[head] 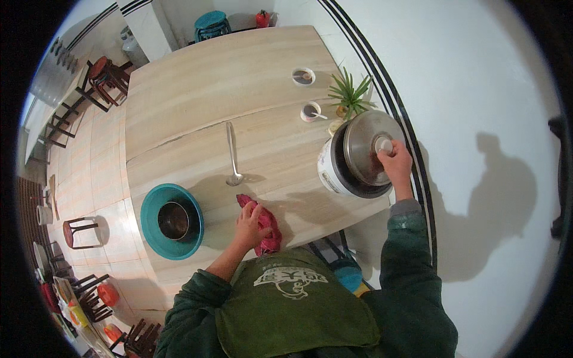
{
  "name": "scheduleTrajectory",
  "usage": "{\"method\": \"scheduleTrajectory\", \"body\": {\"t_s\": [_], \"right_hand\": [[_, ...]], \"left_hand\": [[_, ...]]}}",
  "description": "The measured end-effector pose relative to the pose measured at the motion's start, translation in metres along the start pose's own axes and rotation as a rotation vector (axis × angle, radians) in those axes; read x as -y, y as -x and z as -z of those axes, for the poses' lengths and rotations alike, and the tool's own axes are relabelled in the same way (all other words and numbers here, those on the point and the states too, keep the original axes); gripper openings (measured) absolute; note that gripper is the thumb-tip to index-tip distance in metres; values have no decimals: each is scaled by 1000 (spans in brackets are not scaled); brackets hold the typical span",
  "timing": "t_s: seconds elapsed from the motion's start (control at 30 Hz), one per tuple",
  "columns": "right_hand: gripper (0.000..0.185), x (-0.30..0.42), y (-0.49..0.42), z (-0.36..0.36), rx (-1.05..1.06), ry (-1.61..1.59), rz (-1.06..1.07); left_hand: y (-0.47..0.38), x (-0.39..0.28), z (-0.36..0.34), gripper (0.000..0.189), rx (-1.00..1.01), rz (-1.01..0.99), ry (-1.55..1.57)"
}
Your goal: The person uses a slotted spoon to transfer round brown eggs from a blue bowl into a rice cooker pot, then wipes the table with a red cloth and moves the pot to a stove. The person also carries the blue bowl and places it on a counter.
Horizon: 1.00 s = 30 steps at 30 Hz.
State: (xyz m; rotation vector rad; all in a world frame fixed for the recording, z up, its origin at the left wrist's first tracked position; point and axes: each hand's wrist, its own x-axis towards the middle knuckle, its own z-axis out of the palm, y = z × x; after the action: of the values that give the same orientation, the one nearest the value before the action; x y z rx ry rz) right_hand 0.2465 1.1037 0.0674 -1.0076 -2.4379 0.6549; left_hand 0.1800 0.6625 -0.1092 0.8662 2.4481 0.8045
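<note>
My right hand grips the pale knob of a round metal lid. The lid sits over the dark opening of a white pot-like container beside the wall; whether it rests there or is raised, I cannot tell. My left hand is on a crumpled red cloth near the table's front edge, fingers curled over it. Beyond the cloth lies a metal ladle, its bowl towards me. At the left, a teal plastic basin holds a dark-bottomed metal pot.
Two small cups with dark contents and a green potted plant stand on the wooden table near the wall. Stacked teal stools are behind it. A teal-topped stool is under its front edge.
</note>
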Motion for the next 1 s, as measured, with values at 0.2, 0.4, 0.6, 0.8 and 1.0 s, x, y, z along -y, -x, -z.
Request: {"method": "scheduleTrajectory", "body": {"t_s": [0.2,0.4,0.6,0.8,1.0], "right_hand": [[32,-34,-2,-22,145,64,32],[37,-36,-6,-23,233,-7,-36],[43,-31,10,6,108,-40,-3],[35,-37,120,-8,303,-324,-11],[77,-2,210,-132,681,-88,438]], "left_hand": [[27,20,-45,111,154,88,-253],[29,15,-50,122,103,92,-282],[5,2,-54,103,305,149,-362],[-43,6,-58,75,73,46,49],[-74,-8,-49,52,129,-162,145]]}}
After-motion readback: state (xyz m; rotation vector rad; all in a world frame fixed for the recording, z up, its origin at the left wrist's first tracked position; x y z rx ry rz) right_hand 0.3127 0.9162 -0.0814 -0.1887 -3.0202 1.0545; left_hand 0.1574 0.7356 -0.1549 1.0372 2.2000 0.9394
